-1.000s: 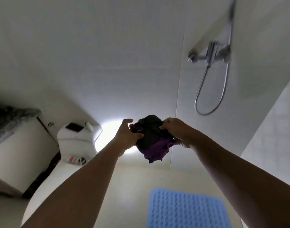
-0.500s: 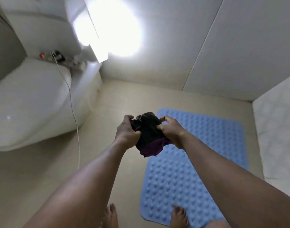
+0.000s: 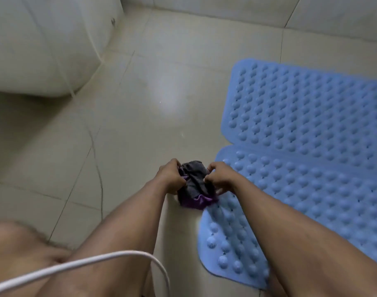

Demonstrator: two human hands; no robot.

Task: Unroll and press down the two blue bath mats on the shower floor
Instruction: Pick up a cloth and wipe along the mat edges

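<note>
Blue bath mats: far mat (image 3: 307,97) and near mat (image 3: 294,189) both flat on floor (image 3: 140,108), edges meeting in seam, all off to my right. Long axis unclear, right sides run out of frame. Near mat's left edge just beside my right hand (image 3: 220,175); left hand (image 3: 170,176) over bare tile. Both hands curled tight round grey-purple cloth (image 3: 193,183), none free. My guess: right hand presses first.

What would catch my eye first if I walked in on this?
Two studded mats lie unrolled on the right of the tiled floor: the far blue mat and the near blue mat. At centre the left hand and right hand grip a bunched grey and purple cloth. A white cable curves bottom left.
</note>
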